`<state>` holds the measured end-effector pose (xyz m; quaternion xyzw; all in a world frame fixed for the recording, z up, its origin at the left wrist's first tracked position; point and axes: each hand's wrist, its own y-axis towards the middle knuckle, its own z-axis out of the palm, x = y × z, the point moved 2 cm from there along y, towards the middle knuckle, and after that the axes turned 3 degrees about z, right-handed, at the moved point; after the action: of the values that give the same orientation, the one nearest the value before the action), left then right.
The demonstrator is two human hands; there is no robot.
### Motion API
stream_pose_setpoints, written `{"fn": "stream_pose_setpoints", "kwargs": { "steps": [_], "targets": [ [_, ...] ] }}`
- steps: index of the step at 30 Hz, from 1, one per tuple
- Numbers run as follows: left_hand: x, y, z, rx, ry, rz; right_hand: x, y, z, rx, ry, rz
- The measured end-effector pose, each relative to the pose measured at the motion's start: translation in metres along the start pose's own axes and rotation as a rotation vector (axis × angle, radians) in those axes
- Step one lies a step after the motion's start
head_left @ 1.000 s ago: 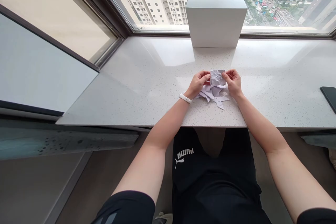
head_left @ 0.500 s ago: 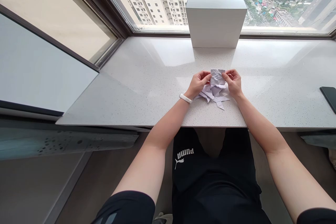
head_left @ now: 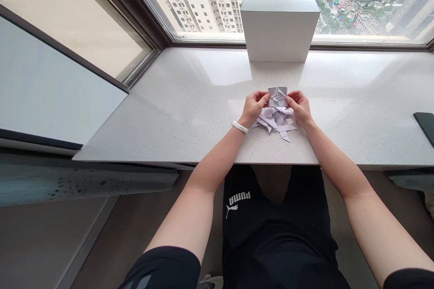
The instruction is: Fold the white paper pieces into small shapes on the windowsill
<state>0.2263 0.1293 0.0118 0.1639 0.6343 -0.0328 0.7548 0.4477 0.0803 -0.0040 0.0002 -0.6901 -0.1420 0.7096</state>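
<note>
Between my two hands is a small square of creased, folded paper (head_left: 277, 97), greyish white and held up with its face toward me. My left hand (head_left: 255, 105) pinches its left edge between thumb and fingers. On the opposite edge, my right hand (head_left: 299, 105) grips it the same way. Just below the square, a loose pile of white folded paper pieces (head_left: 276, 119) lies on the speckled white counter (head_left: 190, 113). The upper part of the pile is partly hidden behind the held square and my fingers.
A white box (head_left: 280, 31) stands upright against the window at the back of the counter. A dark phone (head_left: 425, 126) lies at the far right. The counter's front edge runs just above my lap.
Both hands have moved slightly left and up with the paper square, which now looks darker and more tilted. The pile stays where it was.
</note>
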Motion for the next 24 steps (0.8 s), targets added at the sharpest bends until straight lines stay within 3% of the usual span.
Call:
{"fn": "stream_pose_setpoints", "kwargs": {
  "steps": [4,7,11,14,17,21,24],
  "targets": [
    [-0.001,-0.001,0.001,0.033,0.059,0.029,-0.005,0.000,-0.001,-0.023,0.042,-0.003],
    [-0.004,0.003,-0.009,0.004,0.225,0.134,-0.005,0.008,-0.016,-0.056,0.043,0.008],
    [-0.006,0.018,-0.039,-0.128,0.491,0.295,0.002,0.047,-0.068,-0.215,-0.025,0.059],
    [0.001,0.032,-0.058,-0.220,0.590,0.285,0.009,0.086,-0.115,-0.357,-0.140,0.142],
    [0.009,0.040,-0.066,-0.259,0.634,0.238,0.016,0.117,-0.147,-0.454,-0.243,0.228],
    [0.015,0.041,-0.065,-0.238,0.683,0.219,0.023,0.138,-0.158,-0.490,-0.399,0.399],
    [0.016,0.039,-0.064,-0.230,0.713,0.243,0.029,0.147,-0.155,-0.465,-0.482,0.426]
  ]
}}
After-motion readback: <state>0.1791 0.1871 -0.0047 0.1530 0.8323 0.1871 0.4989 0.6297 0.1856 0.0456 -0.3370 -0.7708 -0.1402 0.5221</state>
